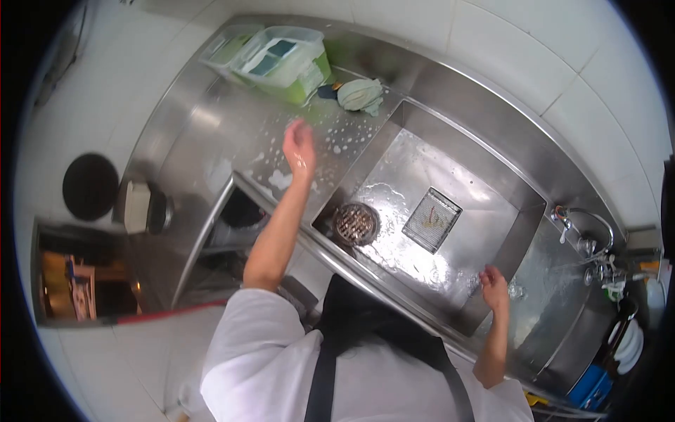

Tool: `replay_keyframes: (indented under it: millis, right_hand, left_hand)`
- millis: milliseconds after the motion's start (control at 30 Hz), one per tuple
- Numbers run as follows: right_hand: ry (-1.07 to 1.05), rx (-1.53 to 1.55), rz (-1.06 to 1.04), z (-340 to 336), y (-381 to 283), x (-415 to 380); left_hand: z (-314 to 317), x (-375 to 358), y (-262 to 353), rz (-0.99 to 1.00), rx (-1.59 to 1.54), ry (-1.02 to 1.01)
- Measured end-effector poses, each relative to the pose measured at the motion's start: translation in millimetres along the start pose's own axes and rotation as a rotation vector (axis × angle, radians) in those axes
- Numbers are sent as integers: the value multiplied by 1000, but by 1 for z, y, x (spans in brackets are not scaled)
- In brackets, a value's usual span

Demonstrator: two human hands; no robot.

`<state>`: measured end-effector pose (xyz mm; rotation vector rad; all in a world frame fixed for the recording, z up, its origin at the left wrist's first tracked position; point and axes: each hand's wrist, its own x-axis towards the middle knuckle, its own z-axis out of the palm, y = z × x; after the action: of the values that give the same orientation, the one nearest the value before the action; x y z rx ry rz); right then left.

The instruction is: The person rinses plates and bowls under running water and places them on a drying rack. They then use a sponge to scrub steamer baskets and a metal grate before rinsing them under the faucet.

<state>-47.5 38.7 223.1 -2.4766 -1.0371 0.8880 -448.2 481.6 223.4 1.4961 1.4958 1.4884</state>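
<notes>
My left hand (300, 149) is over the soapy steel counter, with foam on its wrist and nothing visible in its loosely bent, slightly blurred fingers. Beyond it stands a clear plastic tub (285, 67) with green liquid and a dark green pad. A wadded pale cloth (360, 96) lies right of the tub. My right hand (494, 287) hovers over the near right rim of the steel sink (464, 169), fingers apart and holding nothing visible. Inside the wet sink are a rectangular mesh strainer (432, 219) with food scraps and a round drain basket (356, 224).
Taps (590, 246) are mounted at the right, beside a second wet basin area (545, 302). A blue object (590, 387) and white dishes (631, 348) sit at the lower right. On the left are a metal rail (204, 243) and a white block (137, 207).
</notes>
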Motion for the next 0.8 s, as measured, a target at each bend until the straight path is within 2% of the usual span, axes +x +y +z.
replay_keyframes:
  millis: [67, 133, 200, 233, 267, 300, 333, 367, 400, 433, 467, 533, 567, 600, 633, 700, 767, 800]
  right_hand:
    - [102, 157, -53, 12, -40, -6]
    - [137, 186, 53, 34, -62, -27]
    - [105, 149, 71, 56, -77, -31]
    - [100, 233, 153, 76, -88, -65]
    - [54, 296, 181, 80, -100, -66]
    - [15, 318, 212, 86, -97, -68]
    - [26, 351, 287, 100, -84, -69]
    - [9, 260, 350, 107, -88, -65]
    - [76, 103, 322, 123, -77, -62]
    - [-14, 43, 449, 122, -81, -56]
    - [127, -65, 439, 132, -74, -47]
    - [191, -62, 467, 129, -101, -35]
    - [122, -1, 460, 133, -98, -21]
    - [90, 104, 388, 135, -106, -10]
    - [104, 268, 303, 138, -122, -3]
    - [90, 348, 120, 130, -131, 12]
    - [73, 412, 14, 88, -93, 45]
    - [206, 337, 83, 32, -109, 56]
  left_hand:
    - [23, 72, 20, 235, 5, 31]
    - [45, 157, -21, 510, 122, 80]
    - [32, 240, -52, 649, 392, 87]
    - [89, 297, -86, 633, 433, -67]
    - [118, 367, -132, 642, 699, -211]
    - [121, 377, -116, 491, 735, -278]
    - [130, 440, -182, 519, 810, -484]
    - [95, 464, -204, 592, 1022, -572]
    - [78, 484, -225, 606, 871, -776]
    - [88, 489, -219, 618, 1261, -919]
    - [97, 484, -210, 678, 1729, -1056]
    - [113, 474, -193, 797, 2161, -1258]
    - [111, 473, -191, 762, 2188, -1233]
    - [99, 478, -190, 511, 1769, -1004]
    - [88, 485, -192, 371, 1261, -818]
    - [84, 479, -179, 386, 891, -222]
    - [70, 418, -109, 373, 647, 185]
    - [58, 386, -77, 369, 660, 195]
